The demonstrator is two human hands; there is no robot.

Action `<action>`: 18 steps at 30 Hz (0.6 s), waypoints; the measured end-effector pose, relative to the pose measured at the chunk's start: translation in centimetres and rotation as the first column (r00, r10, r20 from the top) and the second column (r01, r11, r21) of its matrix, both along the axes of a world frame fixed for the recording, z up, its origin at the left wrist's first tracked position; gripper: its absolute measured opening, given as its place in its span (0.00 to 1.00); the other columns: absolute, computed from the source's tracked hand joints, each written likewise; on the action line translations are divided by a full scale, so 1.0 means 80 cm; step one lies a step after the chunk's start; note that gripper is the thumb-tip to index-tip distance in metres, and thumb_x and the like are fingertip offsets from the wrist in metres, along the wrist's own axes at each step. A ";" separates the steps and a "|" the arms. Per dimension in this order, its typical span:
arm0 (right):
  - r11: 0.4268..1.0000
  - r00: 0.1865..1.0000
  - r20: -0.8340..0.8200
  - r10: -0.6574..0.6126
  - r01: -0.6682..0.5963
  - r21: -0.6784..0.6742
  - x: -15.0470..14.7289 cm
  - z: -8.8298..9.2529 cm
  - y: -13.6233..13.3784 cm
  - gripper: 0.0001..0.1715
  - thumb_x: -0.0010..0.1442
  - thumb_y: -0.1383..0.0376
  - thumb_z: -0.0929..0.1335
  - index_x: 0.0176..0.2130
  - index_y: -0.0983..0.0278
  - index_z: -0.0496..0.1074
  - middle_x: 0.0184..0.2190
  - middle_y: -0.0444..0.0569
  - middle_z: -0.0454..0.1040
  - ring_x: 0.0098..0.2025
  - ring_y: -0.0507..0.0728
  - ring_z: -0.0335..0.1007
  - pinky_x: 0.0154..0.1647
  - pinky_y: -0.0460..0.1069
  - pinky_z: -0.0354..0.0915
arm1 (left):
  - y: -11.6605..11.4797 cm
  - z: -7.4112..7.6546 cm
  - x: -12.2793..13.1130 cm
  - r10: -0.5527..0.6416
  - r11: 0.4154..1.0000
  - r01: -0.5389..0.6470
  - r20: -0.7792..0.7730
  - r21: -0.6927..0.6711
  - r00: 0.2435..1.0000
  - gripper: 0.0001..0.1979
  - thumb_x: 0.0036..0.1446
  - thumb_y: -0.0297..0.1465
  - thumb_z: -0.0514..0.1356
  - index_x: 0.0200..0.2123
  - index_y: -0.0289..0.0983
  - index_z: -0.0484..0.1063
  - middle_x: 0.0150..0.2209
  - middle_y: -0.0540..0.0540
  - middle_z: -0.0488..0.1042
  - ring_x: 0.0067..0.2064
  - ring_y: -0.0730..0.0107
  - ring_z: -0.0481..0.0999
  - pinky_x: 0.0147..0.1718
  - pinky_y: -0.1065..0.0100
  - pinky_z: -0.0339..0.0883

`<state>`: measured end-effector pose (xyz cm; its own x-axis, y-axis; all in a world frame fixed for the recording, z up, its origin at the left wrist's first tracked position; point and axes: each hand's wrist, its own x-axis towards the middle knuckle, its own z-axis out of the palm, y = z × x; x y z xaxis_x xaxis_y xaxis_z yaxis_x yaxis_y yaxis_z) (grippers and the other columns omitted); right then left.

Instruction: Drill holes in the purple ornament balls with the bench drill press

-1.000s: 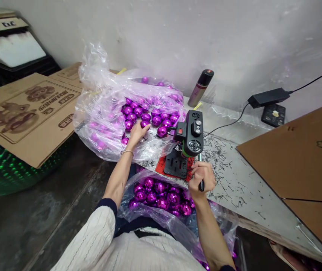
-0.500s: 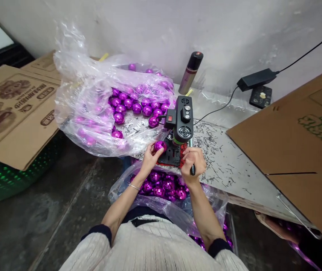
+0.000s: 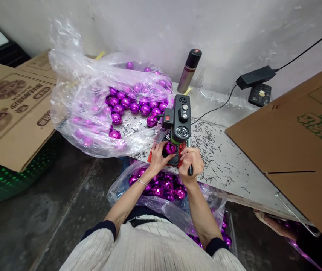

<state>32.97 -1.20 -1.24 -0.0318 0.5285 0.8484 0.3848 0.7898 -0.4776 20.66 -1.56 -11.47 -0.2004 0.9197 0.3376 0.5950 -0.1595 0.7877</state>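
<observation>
Between the thumb and fingers of my left hand point(image 3: 159, 156) is a shiny purple ball ornament point(image 3: 170, 148) with mirror-like facets. It sits right under the green-ringed lower end of a black bench machine point(image 3: 181, 117) with round vents and a red switch. My right hand point(image 3: 191, 160) is closed around the lever handle point(image 3: 190, 170), whose black tip sticks out below the fist. A clear plastic bag point(image 3: 121, 188) of similar purple balls lies against my body below the hands. Part of the machine's base is hidden by my hands.
A large clear bag point(image 3: 67, 113) with many purple balls covers the left of the table point(image 3: 220, 162), which is strewn with small dark bits. A spray can point(image 3: 189, 71), a power adapter point(image 3: 256, 77) and cardboard boxes point(image 3: 296, 131) stand around.
My left hand has moved right with the purple ball, from beside the machine to under its head. My right hand has stayed on the lever handle.
</observation>
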 end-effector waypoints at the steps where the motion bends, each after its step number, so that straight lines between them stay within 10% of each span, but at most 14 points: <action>1: 1.000 1.000 0.003 -0.001 0.001 -0.004 0.000 0.000 0.000 0.15 0.68 0.71 0.60 0.30 0.60 0.64 0.27 0.44 0.70 0.30 0.51 0.69 0.31 0.48 0.65 | 0.001 -0.003 0.001 -0.003 1.000 0.003 0.012 0.026 1.000 0.28 0.59 0.40 0.68 0.59 0.38 0.68 0.54 0.39 0.77 0.57 0.53 0.76 0.59 0.52 0.66; 18: 0.998 0.998 -0.068 0.001 0.004 0.065 -0.001 -0.050 0.012 0.16 0.71 0.65 0.59 0.30 0.60 0.65 0.29 0.44 0.70 0.29 0.52 0.67 0.32 0.51 0.65 | 0.001 -0.012 0.001 -0.032 0.995 0.027 0.056 0.095 0.998 0.28 0.61 0.41 0.67 0.61 0.40 0.66 0.56 0.38 0.76 0.58 0.54 0.76 0.57 0.53 0.70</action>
